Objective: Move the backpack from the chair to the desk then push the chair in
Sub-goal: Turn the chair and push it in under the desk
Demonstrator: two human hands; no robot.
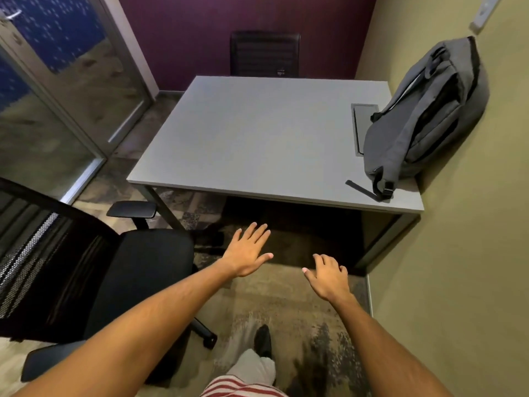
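A grey backpack (423, 118) lies on the right end of the grey desk (252, 138), leaning against the yellow wall, one strap trailing toward the desk's front edge. A black office chair (123, 270) with a mesh back stands at the lower left, pulled out from the desk and angled, its seat bare. My left hand (249, 250) hovers flat with fingers spread just right of the seat's front corner, not touching it. Beside it, my right hand (329, 277) is also empty, fingers apart, above the carpet in front of the desk.
A second black chair (264, 54) is tucked in at the desk's far side against a purple wall. A glass door (57, 90) is on the left. A cable hatch (362, 121) is set in the desktop. The yellow wall (463, 253) closes the right side. My shoe (262, 340) is on the patterned carpet.
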